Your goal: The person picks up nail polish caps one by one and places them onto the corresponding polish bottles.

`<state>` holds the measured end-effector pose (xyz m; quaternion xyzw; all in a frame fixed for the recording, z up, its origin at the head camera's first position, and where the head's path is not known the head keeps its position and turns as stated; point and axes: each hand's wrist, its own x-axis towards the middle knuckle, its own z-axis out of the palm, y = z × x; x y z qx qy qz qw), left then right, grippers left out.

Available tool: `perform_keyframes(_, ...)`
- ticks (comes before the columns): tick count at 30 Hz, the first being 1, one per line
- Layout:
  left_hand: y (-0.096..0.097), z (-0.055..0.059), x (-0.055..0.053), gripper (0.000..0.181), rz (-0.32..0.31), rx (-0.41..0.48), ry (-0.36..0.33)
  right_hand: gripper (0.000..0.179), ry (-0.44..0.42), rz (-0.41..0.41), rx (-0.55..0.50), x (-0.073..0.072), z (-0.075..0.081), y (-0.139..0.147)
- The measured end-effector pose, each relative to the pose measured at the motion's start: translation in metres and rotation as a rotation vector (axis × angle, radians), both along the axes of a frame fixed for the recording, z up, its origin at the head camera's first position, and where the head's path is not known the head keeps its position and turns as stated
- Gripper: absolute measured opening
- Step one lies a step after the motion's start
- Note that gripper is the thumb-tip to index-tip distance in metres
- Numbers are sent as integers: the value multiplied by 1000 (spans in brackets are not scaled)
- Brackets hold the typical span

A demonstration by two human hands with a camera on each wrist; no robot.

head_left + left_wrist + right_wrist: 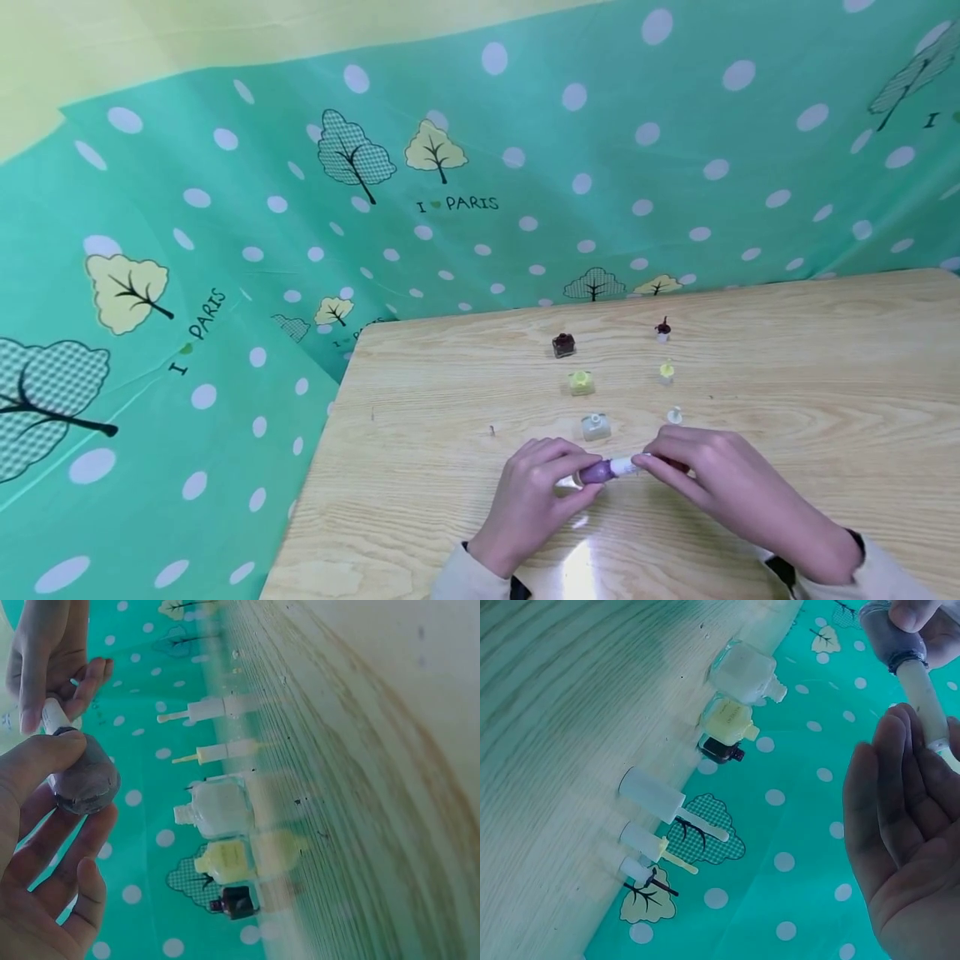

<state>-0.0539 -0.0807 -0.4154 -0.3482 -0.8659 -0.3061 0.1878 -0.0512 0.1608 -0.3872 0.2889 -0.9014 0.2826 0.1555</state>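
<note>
In the head view my left hand [528,496] holds a purple nail polish bottle [597,472] on its side, thumb and fingers around its body. My right hand [731,475] pinches the far end of its white cap [624,466]. The cap sits on the bottle's neck, in line with it. From the left wrist, the purple bottle [86,776] appears raised off the table, with several fingers spread below. Seen from the right wrist, the white cap [924,701] runs from the neck to my right fingertips; part of the thumb is cut off by the frame.
Beyond my hands stand three uncapped bottles: whitish [596,427], yellow [581,383] and dark [563,345]. To their right, three caps stand brush-up: white-brushed [675,415], yellow-brushed [667,373] and dark-brushed [663,331]. A green dotted cloth [525,192] hangs behind the wooden table [420,375].
</note>
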Motion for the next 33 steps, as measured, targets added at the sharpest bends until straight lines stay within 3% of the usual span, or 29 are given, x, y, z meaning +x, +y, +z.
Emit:
perform_keyframes(6, -2, 0, -1, 19, 12, -5, 2, 10, -51, 5, -25, 1, -1, 1)
perform_keyframes(11, -5, -1, -1, 20, 28, -1, -1, 35, -12, 77, -56, -1, 0, 3)
perform_keyframes(15, -6, -1, -1, 20, 29, -1, -5, 37, 33, 117, -43, -3, 0, 2)
perform_keyframes(25, -4, 3, 0, 19, 32, 9, 22, 8, -42, 50, -10, -2, 4, -5)
perform_keyframes(33, -1, 4, 1, 20, 17, 11, 4, 12, -49, 7, -32, -1, 2, -4)
